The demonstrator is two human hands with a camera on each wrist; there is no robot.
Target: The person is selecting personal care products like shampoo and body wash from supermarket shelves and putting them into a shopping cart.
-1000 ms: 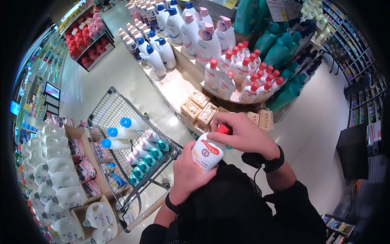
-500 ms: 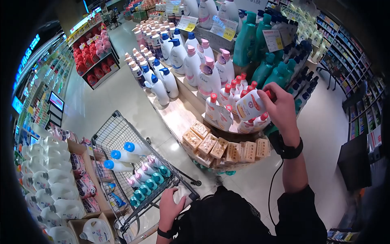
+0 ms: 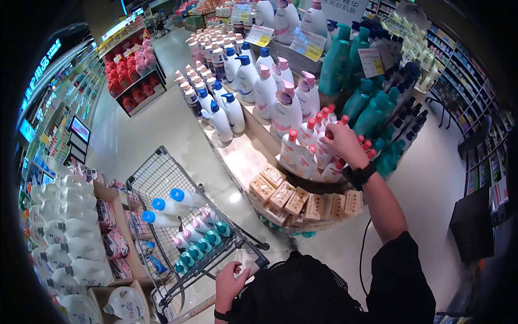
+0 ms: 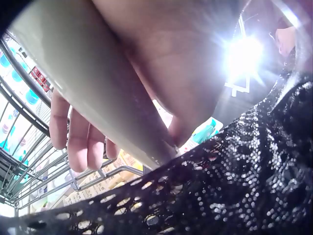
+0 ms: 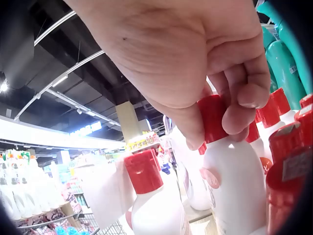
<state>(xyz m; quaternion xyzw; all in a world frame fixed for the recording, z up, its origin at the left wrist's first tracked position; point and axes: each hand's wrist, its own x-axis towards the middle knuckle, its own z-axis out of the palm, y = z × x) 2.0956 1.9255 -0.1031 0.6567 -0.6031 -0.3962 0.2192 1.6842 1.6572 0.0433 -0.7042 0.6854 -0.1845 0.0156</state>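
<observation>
My right hand [image 3: 343,141] pinches the red cap of a white lotion bottle [image 5: 232,183] between thumb and fingers. That bottle stands upright among other red-capped bottles [image 3: 290,146] on the display. In the right wrist view another red-capped bottle [image 5: 149,196] is to its left, and several red caps crowd its right side. Low in the head view, my left hand [image 3: 231,283] rests at the shopping cart's pale handle [image 4: 93,83]. Its fingers [image 4: 85,147] hang loosely past the handle, holding no bottle.
The shopping cart [image 3: 162,173] carries blue-capped bottles [image 3: 162,205] and several teal- and pink-topped ones. Boxed soaps [image 3: 297,201] line the display's front edge. White pump bottles [image 3: 286,110] and green bottles [image 3: 372,110] stand around the red-capped group. White jugs [image 3: 81,270] fill the left.
The red-capped bottle, first held in both hands, was carried by the right hand up to the display and now stands among the others. The left hand went down to the cart handle.
</observation>
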